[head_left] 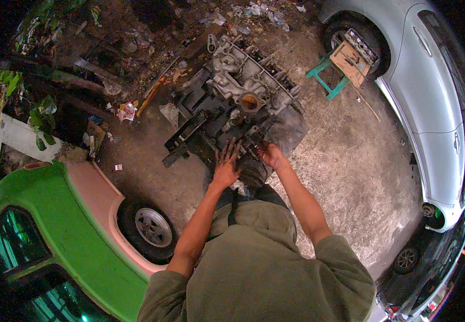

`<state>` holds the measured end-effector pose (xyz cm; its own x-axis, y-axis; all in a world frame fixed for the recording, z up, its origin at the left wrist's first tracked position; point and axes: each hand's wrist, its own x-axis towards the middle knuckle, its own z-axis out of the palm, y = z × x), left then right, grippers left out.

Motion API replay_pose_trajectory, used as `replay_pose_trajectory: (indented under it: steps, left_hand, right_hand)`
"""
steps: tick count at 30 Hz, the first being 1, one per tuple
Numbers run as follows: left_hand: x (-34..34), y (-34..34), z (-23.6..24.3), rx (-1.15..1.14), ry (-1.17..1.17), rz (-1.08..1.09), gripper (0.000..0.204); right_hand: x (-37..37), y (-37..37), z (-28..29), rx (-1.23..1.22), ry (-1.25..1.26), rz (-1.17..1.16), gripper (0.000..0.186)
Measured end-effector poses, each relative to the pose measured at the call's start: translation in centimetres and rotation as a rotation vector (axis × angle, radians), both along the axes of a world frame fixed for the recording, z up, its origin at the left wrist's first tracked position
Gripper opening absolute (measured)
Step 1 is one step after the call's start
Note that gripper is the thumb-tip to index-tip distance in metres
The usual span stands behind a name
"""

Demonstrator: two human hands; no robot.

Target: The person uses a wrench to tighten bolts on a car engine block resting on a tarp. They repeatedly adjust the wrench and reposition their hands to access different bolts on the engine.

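Observation:
A greasy engine assembly (232, 80) with cast metal housings and dark lower parts stands in front of me. An open round port (250, 102) with a rusty-brown inside faces up on it. My left hand (227, 161) rests on the near dark part of the engine, its fingers stretched out and apart. Just right of it, my right hand (270, 154) has its fingers curled at a small dark fitting (251, 140) below the port; what exactly they hold is hidden.
A green stool (329, 87) with a board and metal part stands at upper right beside a silver car (428, 96). A green-and-pink car (50, 214) is at lower left, a dark car (388, 287) at lower right. Rubble and litter (128, 110) lie on the ground behind the engine.

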<state>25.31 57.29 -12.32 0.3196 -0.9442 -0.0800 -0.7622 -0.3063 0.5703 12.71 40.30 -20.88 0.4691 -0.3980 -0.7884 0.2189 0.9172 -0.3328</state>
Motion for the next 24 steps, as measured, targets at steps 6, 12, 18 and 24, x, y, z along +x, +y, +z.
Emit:
replay_pose_trajectory:
  steps: [6,12,18,24]
  left_hand:
    - [-0.1,-0.1,-0.5,0.008,0.019,0.016,0.094]
    - [-0.4,0.0,-0.9,0.002,-0.007,0.022,0.088]
    - [-0.2,0.0,-0.5,-0.003,0.006,0.025,0.089]
    - [-0.3,0.0,-0.4,-0.024,0.007,0.031,0.092]
  right_hand:
    - [0.5,3.0,1.7,-0.719,0.253,-0.133,0.021]
    - [-2.3,6.0,5.0,-1.722,0.438,0.713,0.039]
    - [-3.6,6.4,5.1,-1.633,0.395,0.979,0.040]
    - [-4.1,6.3,-0.7,-1.560,0.582,0.477,0.023]
